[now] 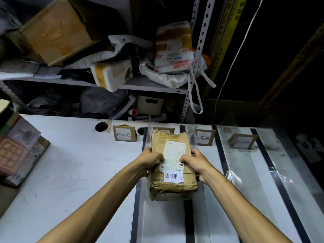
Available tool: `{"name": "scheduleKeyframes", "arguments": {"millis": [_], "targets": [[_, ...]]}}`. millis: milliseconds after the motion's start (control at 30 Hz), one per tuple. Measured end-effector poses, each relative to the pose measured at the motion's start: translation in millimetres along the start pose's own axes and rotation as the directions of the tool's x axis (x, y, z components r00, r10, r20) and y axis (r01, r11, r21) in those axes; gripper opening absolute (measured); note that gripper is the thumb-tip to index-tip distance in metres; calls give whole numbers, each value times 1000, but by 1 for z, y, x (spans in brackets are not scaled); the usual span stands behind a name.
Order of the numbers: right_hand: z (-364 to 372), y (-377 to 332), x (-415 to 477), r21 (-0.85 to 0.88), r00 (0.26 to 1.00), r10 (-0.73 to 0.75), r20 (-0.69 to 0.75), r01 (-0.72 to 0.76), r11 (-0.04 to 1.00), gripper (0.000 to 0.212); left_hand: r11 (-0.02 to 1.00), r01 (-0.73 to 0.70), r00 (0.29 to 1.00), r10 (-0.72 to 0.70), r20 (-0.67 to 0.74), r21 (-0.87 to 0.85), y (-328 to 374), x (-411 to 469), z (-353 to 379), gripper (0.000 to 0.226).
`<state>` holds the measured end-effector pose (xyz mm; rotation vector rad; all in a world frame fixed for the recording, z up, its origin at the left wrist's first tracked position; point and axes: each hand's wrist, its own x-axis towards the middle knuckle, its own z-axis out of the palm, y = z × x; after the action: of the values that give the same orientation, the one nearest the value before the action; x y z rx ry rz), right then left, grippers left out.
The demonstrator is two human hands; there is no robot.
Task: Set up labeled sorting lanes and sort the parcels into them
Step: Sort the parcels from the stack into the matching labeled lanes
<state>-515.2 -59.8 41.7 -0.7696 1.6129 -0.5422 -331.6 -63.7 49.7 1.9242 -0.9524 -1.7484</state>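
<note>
The white table [70,163] carries black tape strips [135,207] running away from me, which split it into lanes. More stock crowds the shelf [149,85] behind it. The brown parcel [172,165] is above the second lane from the left, its right edge over the next strip; I can't tell whether its base rests on the table.

The left hand [151,159] and right hand [198,163] clamp its sides, thumbs curled onto the top. I judge that grip keeps the top readable while I line the parcel up.

A card sign stands at the head of each lane: 待处理 [124,133], 已完成 [203,137] and a blurred one [242,142]. The parcel hides most of this lane's sign [164,129]. Its sticker [173,176] reads 处理中 (probably the hidden sign's wording too).
</note>
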Motion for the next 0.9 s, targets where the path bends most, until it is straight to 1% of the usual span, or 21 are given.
{"name": "scheduleKeyframes", "arguments": {"millis": [67, 133, 267, 300, 333, 367, 400, 433, 467, 500, 567, 600, 633, 700, 767, 833, 900], "targets": [[2, 1, 2, 70, 1000, 5, -8, -5, 998, 51, 999, -19, 999, 17, -51, -37, 2, 4, 1, 50], [6, 6, 5, 67, 1000, -13, -23, 15, 998, 57, 997, -60, 992, 55, -114, -46, 0, 8, 3, 49], [16, 20, 9, 39, 994, -79, -77, 82, 996, 69, 996, -82, 983, 87, -164, 40, -12, 15, 11, 44], [20, 23, 9, 5, 991, -101, -91, 102, 995, 72, 992, -94, 979, 107, -174, 79, -17, 16, 14, 47], [24, 27, 8, -59, 985, -140, -98, 135, 989, 76, 983, -126, 972, 149, -184, 131, -21, 16, 18, 55], [29, 31, 7, -166, 975, -200, -93, 183, 969, 82, 965, -175, 961, 211, -179, 196, -26, 16, 22, 69], [34, 35, 5, -305, 964, -259, -64, 229, 925, 90, 935, -225, 951, 271, -146, 274, -29, 14, 25, 84], [36, 37, 5, -444, 954, -300, -23, 260, 858, 96, 893, -257, 945, 312, -98, 369, -32, 13, 30, 94], [36, 39, 5, -547, 950, -311, 16, 269, 792, 98, 841, -263, 943, 327, -57, 472, -35, 12, 33, 94], [35, 39, 5, -611, 948, -313, 52, 278, 741, 96, 776, -263, 941, 339, -26, 573, -37, 13, 36, 87], [30, 35, 6, -681, 935, -332, 123, 323, 658, 86, 583, -312, 905, 422, 49, 750, -36, 14, 37, 73], [28, 30, 6, -708, 931, -330, 154, 337, 621, 81, 478, -350, 881, 460, 110, 805, -32, 14, 37, 71], [27, 26, 6, -729, 933, -311, 179, 338, 595, 77, 395, -381, 867, 467, 174, 836, -29, 15, 38, 71], [24, 20, 6, -762, 942, -259, 214, 326, 559, 78, 306, -394, 872, 422, 248, 867, -23, 14, 40, 71], [20, 18, 6, -781, 946, -200, 254, 323, 535, 91, 230, -403, 873, 387, 296, 886, -20, 12, 38, 78], [16, 23, 3, -822, 946, -142, 293, 325, 467, 110, 143, -439, 863, 342, 372, 887, -23, 9, 34, 95], [17, 28, 0, -857, 947, -128, 296, 322, 402, 120, 31, -445, 861, 289, 418, 895, -30, 5, 31, 112]]}}
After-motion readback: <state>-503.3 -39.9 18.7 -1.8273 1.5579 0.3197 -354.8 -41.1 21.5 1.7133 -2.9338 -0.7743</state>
